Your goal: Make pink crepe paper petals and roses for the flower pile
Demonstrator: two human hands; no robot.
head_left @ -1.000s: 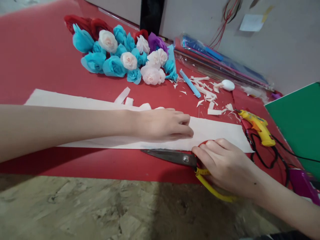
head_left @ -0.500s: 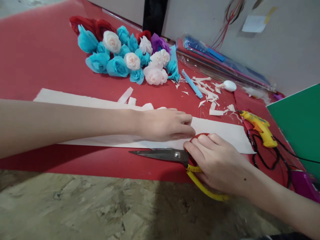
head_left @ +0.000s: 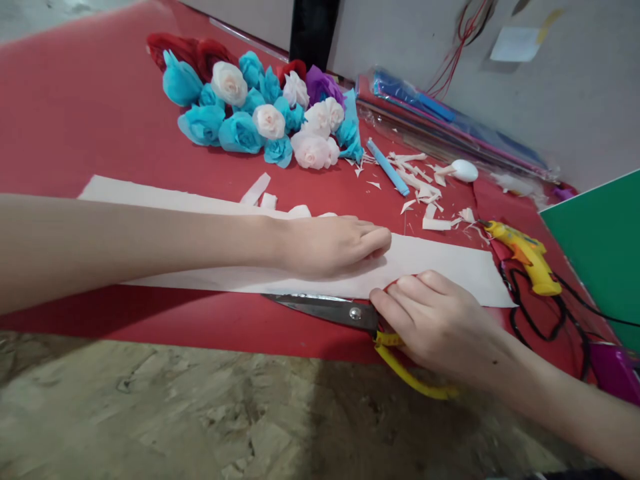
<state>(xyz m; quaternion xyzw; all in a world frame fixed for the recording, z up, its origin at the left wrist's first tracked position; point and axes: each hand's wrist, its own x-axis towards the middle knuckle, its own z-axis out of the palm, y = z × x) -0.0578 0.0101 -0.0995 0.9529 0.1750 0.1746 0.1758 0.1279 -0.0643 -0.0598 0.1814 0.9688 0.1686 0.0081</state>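
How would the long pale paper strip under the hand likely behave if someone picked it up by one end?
The long pale paper strip would probably droop, being long, narrow and thin-looking. It is likely light for its size, as it looks like a thin sheet lying flat on the red tabletop. Lifting might meet drag, since the left hand rests on it.

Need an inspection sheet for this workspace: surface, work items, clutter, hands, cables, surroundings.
Surface: red tabletop; damage, nothing seen.
Work items: pale strip lying lengthwise; scissors along its near edge.
Clutter: pale scraps and a blue stick beyond the strip; crepe-like flowers bunched at the back; yellow glue gun on the right.
Hands: left hand on the strip, fingers curled; right hand grips the scissors' handles.
Cables: black, looped near the glue gun; plug end not visible.
Surroundings: grey wall behind, green board right; other people, nothing seen.
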